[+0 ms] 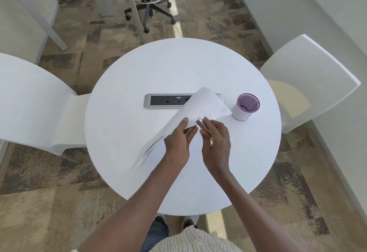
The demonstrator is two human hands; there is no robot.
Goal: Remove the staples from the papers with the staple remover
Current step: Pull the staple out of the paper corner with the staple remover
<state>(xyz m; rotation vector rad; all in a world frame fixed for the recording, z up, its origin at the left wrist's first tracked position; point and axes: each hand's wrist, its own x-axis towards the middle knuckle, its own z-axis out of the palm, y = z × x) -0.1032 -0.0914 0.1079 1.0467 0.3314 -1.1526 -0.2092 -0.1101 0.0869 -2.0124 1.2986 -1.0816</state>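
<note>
A stack of white papers (202,106) is lifted off the round white table (139,172), its far end curling up over the middle. My left hand (178,138) pinches the near edge of the stack, thumb on top. My right hand (215,140) is closed around a small staple remover (199,120), whose metal tip shows at the fingertips, right against the paper's edge beside my left thumb. The stack's lower left end (147,152) is blurred. No staple can be made out.
A grey power and data strip (166,100) is set into the table's middle, partly covered by the papers. A purple mesh cup in a white sleeve (245,107) stands to the right. White chairs stand at the left (39,102) and right (309,77). A rolling stool (151,3) stands beyond.
</note>
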